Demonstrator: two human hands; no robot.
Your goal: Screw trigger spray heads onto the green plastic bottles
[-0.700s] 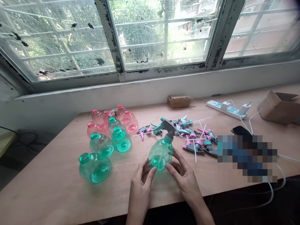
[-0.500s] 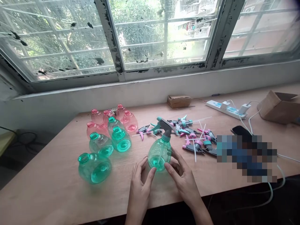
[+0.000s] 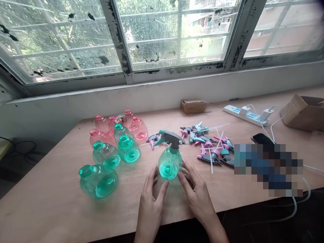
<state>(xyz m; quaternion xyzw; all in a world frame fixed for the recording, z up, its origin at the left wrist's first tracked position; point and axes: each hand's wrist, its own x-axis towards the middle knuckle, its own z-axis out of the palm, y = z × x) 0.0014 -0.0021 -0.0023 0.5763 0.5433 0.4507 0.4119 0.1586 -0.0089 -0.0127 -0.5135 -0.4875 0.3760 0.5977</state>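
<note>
The rounded, translucent green plastic spray bottle with its grey-and-teal trigger head stood upright on the pale wooden worktop, between the left hand, thumb and fingers parted, and the curved right hand, whose grip could not be determined.

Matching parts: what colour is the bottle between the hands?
The bottle is translucent green, clearest in the head view.

Wooden table, four green bottles, five pink bottles, loose spray heads, two cardboard boxes, white power strip, dark phone
</note>
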